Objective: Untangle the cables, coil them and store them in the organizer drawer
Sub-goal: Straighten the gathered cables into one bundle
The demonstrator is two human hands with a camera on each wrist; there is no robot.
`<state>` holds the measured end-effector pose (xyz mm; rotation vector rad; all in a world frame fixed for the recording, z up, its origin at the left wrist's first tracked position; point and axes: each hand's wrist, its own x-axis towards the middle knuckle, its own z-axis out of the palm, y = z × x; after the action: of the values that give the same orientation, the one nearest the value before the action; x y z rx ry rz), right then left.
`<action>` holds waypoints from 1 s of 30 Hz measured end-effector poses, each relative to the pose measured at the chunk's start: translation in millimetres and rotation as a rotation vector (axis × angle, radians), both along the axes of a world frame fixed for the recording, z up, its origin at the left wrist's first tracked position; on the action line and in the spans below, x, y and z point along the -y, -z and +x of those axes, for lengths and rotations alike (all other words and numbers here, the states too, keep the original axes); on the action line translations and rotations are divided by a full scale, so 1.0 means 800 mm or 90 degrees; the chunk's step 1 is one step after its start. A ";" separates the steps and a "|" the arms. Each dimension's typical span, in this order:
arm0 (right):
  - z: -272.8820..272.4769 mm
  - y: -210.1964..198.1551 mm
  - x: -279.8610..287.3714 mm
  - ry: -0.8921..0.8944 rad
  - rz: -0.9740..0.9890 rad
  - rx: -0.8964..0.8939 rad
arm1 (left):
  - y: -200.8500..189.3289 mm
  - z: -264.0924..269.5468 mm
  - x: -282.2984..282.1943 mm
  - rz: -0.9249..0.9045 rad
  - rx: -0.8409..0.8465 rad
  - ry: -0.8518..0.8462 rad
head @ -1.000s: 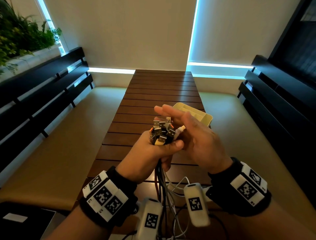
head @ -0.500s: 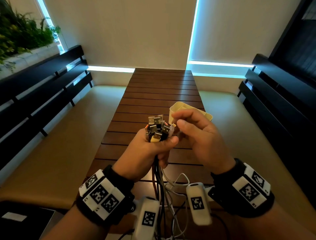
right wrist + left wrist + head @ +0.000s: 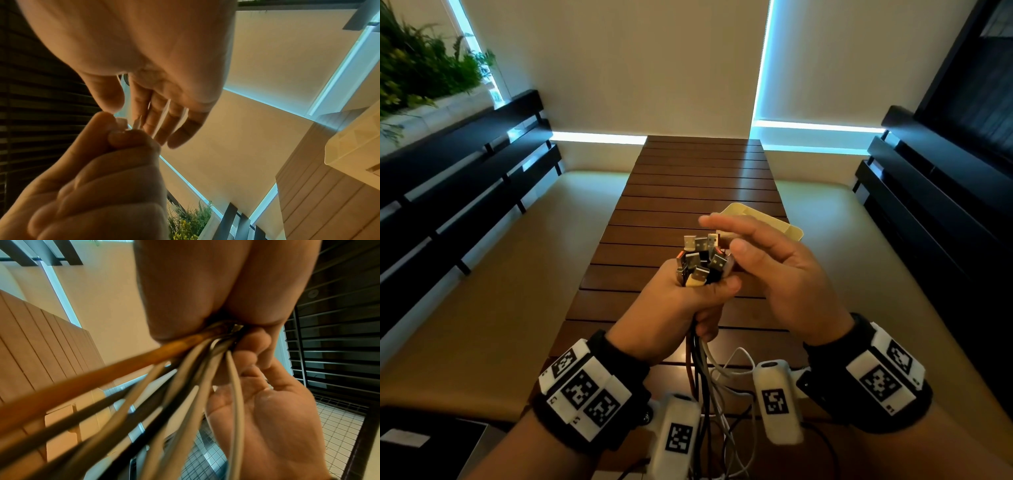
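Observation:
My left hand (image 3: 698, 294) grips a bundle of cables just below their USB plugs (image 3: 700, 260), which stick up out of the fist. The cables (image 3: 705, 370), orange, black and white, hang down in a loose tangle toward the table's near edge. My right hand (image 3: 726, 233) is next to the plugs on their right, fingers straight, thumb close to them, holding nothing. The left wrist view shows the cables (image 3: 185, 369) fanning out of the left hand's fist (image 3: 195, 296). A pale yellow organizer drawer (image 3: 787, 228) lies on the table behind the right hand, partly hidden.
The slatted brown wooden table (image 3: 702, 178) runs away from me. Beige cushioned benches (image 3: 493, 274) with dark slatted backs flank it on both sides. Green plants (image 3: 417, 68) stand at the far left. A dark flat object (image 3: 431, 445) lies at the lower left.
Half a second ago the right hand's fingers were curled over the plugs; now they are stretched out straight. The left hand has kept its grip on the bundle.

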<state>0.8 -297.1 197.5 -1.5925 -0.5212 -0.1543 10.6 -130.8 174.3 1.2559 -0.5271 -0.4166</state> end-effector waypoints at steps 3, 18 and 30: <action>0.000 -0.001 -0.002 -0.007 -0.066 0.020 | -0.001 0.002 0.002 0.001 -0.001 -0.008; 0.002 -0.011 -0.016 -0.062 0.013 -0.035 | -0.006 0.006 0.002 0.010 0.020 -0.042; 0.001 0.019 -0.038 -0.115 0.071 -0.129 | -0.021 0.021 -0.002 0.015 0.081 -0.106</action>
<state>1.8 -266.5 181.9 -1.4261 -0.4865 0.1125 27.5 -129.3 191.2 1.3439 -0.5226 -0.2042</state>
